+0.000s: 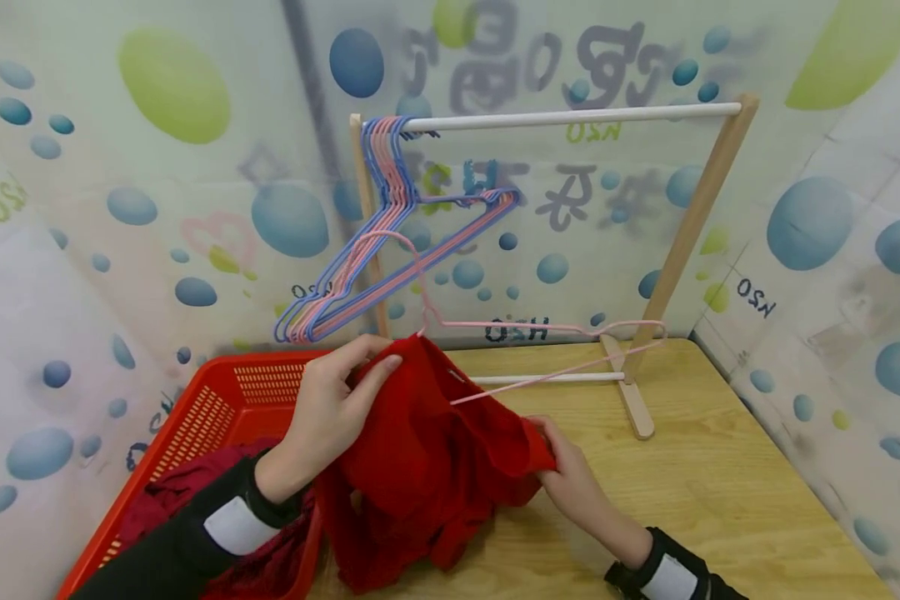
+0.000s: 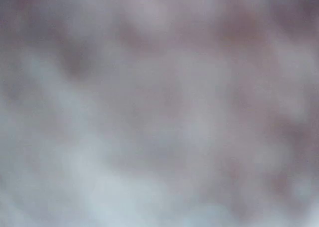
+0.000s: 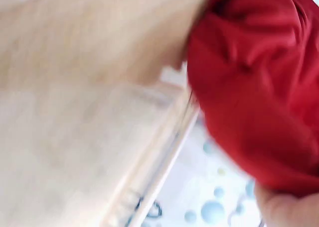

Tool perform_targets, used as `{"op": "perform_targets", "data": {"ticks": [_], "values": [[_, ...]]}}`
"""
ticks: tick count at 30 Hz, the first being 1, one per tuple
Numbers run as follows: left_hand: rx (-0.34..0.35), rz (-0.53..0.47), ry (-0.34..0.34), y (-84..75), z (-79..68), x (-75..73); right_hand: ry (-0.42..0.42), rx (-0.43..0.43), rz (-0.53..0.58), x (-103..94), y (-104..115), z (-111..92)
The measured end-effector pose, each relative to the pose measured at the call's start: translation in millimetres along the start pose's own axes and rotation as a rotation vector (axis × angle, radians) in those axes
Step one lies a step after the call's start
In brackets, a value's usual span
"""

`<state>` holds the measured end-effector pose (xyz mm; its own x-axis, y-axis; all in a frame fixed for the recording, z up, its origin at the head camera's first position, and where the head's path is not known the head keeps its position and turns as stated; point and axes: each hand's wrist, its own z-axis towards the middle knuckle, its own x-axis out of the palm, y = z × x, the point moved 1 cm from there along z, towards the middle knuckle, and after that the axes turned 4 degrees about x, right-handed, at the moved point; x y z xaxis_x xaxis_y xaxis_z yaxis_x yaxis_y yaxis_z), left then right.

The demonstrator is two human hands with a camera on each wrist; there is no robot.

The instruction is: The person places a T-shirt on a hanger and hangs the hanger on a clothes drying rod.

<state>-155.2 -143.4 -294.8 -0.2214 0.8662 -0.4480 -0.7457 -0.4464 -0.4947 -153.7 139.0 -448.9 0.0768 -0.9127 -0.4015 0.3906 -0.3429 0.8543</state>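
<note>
Head view: the fingers of the left hand (image 1: 330, 417) pinch the upper edge of a red garment (image 1: 420, 433) beside the neck of a pink hanger (image 1: 525, 325); whether they also hold the hanger, we cannot tell. The fingers of the right hand (image 1: 573, 479) grip the garment's right side, partly hidden by its cloth. In the right wrist view we see only part of that hand, cropped at the lower right corner. The left wrist view is blurred throughout; we can identify nothing in it.

The garment hangs between the hands, in front of a rack (image 1: 570, 118); we cannot confirm whether its lowest folds touch the surface (image 1: 682, 467). It conceals the hanger's left part. The hanger's right end overlaps the rack's right post in view, contact undetermined.

Right of the right hand, we note wood grain running to the surface's right edge. At left, a red basket (image 1: 262, 360) bearing dark red cloth (image 1: 195, 479) is cut off by the lower frame. Blue and pink hangers (image 1: 390, 167) bunch at the bar's left end; white bar shows from there rightward.

We record the pink hanger's long axis as left to right, hook upward, its mouth facing left.
</note>
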Motion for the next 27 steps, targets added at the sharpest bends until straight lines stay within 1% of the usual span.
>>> {"op": "perform_targets", "data": {"ticks": [2,4,6,11,13,17,20,23,25,27], "values": [[-0.02,0.004,-0.009,2.2,1.5,-2.5,0.031,0.006,0.08,-11.5,1,3],[-0.032,0.009,-0.011,4.4,2.2,-4.6,0.061,-0.004,0.123,-24.5,4,7],[-0.037,0.018,-0.019,6.7,2.4,-5.9,0.084,-0.043,0.151,-38.4,7,12],[-0.044,0.054,-0.053,11.7,3.6,-8.4,0.054,-0.166,0.173,-74.5,17,28],[-0.053,0.063,-0.061,12.9,4.0,-9.3,0.022,-0.191,0.144,-86.4,23,32],[-0.064,0.071,-0.053,15.6,3.5,-10.7,-0.073,-0.217,0.018,-106.0,34,39],[-0.073,0.07,-0.038,17.8,2.9,-11.7,-0.147,-0.205,-0.063,-120.9,42,43],[-0.087,0.07,-0.026,19.6,2.3,-12.6,-0.199,-0.194,-0.102,-135.2,49,44],[-0.096,0.076,-0.02,20.6,1.9,-12.6,-0.225,-0.176,-0.142,-143.2,52,44],[-0.106,0.083,-0.016,21.5,1.3,-12.4,-0.233,-0.151,-0.156,-149.6,54,44]]}}
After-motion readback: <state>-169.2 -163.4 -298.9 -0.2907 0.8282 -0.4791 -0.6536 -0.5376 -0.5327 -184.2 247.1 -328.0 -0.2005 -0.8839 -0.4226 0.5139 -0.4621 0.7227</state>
